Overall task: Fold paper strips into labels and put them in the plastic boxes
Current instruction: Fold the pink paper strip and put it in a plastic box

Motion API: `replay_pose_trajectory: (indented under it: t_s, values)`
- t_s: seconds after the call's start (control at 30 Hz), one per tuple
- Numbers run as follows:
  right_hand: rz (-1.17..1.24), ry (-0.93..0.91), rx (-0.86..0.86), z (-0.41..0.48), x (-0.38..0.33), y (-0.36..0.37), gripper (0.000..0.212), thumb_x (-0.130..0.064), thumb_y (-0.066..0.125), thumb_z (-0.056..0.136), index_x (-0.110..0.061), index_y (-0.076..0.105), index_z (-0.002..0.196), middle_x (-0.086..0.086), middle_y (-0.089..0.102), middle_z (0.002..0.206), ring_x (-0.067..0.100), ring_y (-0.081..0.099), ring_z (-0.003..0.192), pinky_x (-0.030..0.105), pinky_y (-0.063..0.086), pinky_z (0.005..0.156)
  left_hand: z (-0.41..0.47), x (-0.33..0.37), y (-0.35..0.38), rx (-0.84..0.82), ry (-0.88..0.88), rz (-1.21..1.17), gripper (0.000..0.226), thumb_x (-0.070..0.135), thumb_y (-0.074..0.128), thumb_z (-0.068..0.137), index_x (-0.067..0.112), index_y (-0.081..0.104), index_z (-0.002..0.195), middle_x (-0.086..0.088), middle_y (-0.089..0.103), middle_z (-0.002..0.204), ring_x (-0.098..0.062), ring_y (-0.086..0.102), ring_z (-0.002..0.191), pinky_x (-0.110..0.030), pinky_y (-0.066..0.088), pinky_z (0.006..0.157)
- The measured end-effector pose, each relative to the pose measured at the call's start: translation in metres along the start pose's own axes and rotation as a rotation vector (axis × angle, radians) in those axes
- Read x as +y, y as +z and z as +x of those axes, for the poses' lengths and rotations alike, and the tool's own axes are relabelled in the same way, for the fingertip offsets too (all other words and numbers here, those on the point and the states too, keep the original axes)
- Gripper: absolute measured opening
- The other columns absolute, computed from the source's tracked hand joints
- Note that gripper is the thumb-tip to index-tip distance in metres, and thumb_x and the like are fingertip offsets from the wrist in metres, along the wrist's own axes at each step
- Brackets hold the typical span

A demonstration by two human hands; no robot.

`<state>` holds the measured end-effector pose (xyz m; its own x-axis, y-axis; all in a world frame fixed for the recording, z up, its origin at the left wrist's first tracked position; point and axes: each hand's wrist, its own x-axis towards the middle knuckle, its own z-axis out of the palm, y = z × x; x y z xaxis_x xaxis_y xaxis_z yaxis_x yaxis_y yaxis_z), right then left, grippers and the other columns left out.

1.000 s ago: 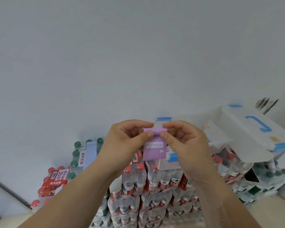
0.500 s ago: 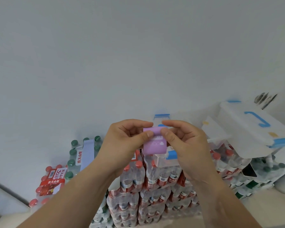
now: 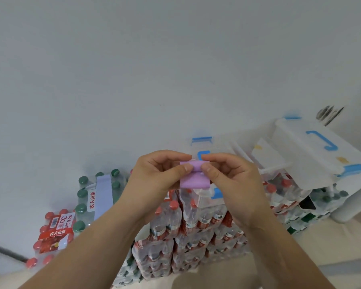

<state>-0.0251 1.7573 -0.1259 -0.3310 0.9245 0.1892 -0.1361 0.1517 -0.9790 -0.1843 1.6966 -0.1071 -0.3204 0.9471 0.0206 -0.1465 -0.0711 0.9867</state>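
1. Nearest the camera, both forearms reach forward and meet in mid-air. The left hand point(image 3: 156, 176) and right hand point(image 3: 233, 182) sit side by side, thumbs almost touching.
2. Between them is the purple paper strip point(image 3: 193, 181). Each hand pinches its top edge, thumb in front and forefinger behind. The top looks rolled or creased over, and the rest hangs below the thumbs as a short flap.
3. Judged from this, the step in hand is the folding: the label is being shaped and has not yet gone into a box.
4. The next move probably calls for pressing the crease flat along its whole width while both pinches hold level, so the fold does not skew. One hand can then let go and the other carry the label away.
5. Just below the strip, past the right thumb, a clear box point(image 3: 204, 195) with a blue latch shows. I cannot tell whether it is open.
6. Beyond and to the right of the right hand stands a white plastic box point(image 3: 300, 155) with a blue handle and clips, well apart from the strip. A pale panel leans beside it, perhaps a lid.
7. Under and behind both hands are stacked packs of water bottles point(image 3: 196, 226).
8. Farthest off is the plain wall point(image 3: 175, 69).
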Motion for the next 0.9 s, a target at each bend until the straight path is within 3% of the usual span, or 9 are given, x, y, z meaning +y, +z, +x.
replay_pose_trajectory:
  t_s: [0.13, 0.23, 0.37, 0.47, 0.57, 0.7, 0.8, 0.9]
  values:
    - [-0.018, 0.002, 0.009, 0.009, 0.006, 0.012, 0.027, 0.003, 0.071, 0.086, -0.02, 0.076, 0.098, -0.002, 0.077, 0.081, 0.009, 0.072, 0.079, 0.02, 0.056, 0.072, 0.017, -0.004, -0.013, -0.02, -0.038, -0.054, 0.016, -0.005, 0.071, 0.08, 0.009, 0.076, 0.084, -0.012, 0.074, 0.074, -0.021, 0.071, 0.066, -0.026, 0.058, 0.058]
    - [-0.026, 0.028, 0.034, 0.015, 0.01, 0.024, 0.025, 0.001, 0.069, 0.089, -0.017, 0.074, 0.105, 0.001, 0.079, 0.082, 0.012, 0.076, 0.079, 0.02, 0.057, 0.069, 0.033, -0.007, -0.028, -0.043, -0.034, -0.022, 0.019, -0.009, 0.072, 0.078, 0.009, 0.077, 0.083, -0.014, 0.073, 0.074, -0.023, 0.07, 0.071, -0.035, 0.061, 0.07]
    - [-0.134, 0.028, 0.096, 0.026, 0.012, 0.04, 0.027, 0.001, 0.073, 0.087, -0.024, 0.077, 0.097, -0.001, 0.08, 0.088, 0.014, 0.077, 0.083, 0.021, 0.058, 0.071, 0.054, -0.011, -0.045, -0.099, -0.074, -0.067, 0.021, -0.01, 0.074, 0.075, 0.01, 0.077, 0.081, -0.024, 0.074, 0.085, -0.035, 0.072, 0.081, -0.046, 0.06, 0.082]
    - [-0.202, 0.014, 0.099, 0.033, 0.012, 0.051, 0.029, 0.001, 0.074, 0.086, -0.026, 0.077, 0.097, -0.003, 0.08, 0.09, 0.011, 0.076, 0.084, 0.02, 0.058, 0.073, 0.068, -0.013, -0.055, -0.166, -0.126, -0.122, 0.023, 0.004, 0.076, 0.069, 0.002, 0.073, 0.092, -0.02, 0.076, 0.087, -0.032, 0.075, 0.08, -0.041, 0.062, 0.078]
    - [-0.217, 0.026, 0.147, 0.038, 0.016, 0.061, 0.025, -0.005, 0.076, 0.084, -0.019, 0.076, 0.104, 0.0, 0.08, 0.087, 0.014, 0.076, 0.083, 0.022, 0.058, 0.073, 0.081, -0.014, -0.065, -0.227, -0.131, -0.139, 0.029, 0.016, 0.082, 0.06, 0.005, 0.075, 0.086, -0.019, 0.077, 0.084, -0.031, 0.076, 0.077, -0.035, 0.062, 0.074]
    - [-0.238, 0.067, 0.261, 0.042, 0.023, 0.07, 0.021, -0.023, 0.077, 0.078, -0.018, 0.077, 0.099, 0.007, 0.079, 0.082, 0.022, 0.077, 0.076, 0.024, 0.058, 0.07, 0.097, -0.024, -0.071, -0.295, -0.127, -0.155, 0.024, 0.009, 0.077, 0.062, 0.003, 0.073, 0.085, -0.016, 0.078, 0.083, -0.026, 0.076, 0.078, -0.028, 0.06, 0.072]
    - [-0.306, 0.088, 0.273, 0.041, 0.028, 0.068, 0.022, -0.014, 0.078, 0.081, -0.011, 0.078, 0.103, 0.006, 0.08, 0.087, 0.021, 0.077, 0.081, 0.026, 0.06, 0.075, 0.105, -0.032, -0.071, -0.385, -0.154, -0.136, 0.018, 0.013, 0.077, 0.063, 0.015, 0.079, 0.081, -0.012, 0.078, 0.085, -0.025, 0.076, 0.081, -0.028, 0.06, 0.074]
    - [-0.289, 0.094, 0.295, 0.036, 0.032, 0.062, 0.03, -0.014, 0.079, 0.079, -0.009, 0.076, 0.108, 0.009, 0.079, 0.092, 0.023, 0.077, 0.088, 0.03, 0.061, 0.079, 0.111, -0.04, -0.065, -0.469, -0.193, -0.118, 0.019, 0.017, 0.078, 0.066, 0.014, 0.08, 0.085, -0.012, 0.078, 0.088, -0.026, 0.076, 0.084, -0.034, 0.062, 0.079]
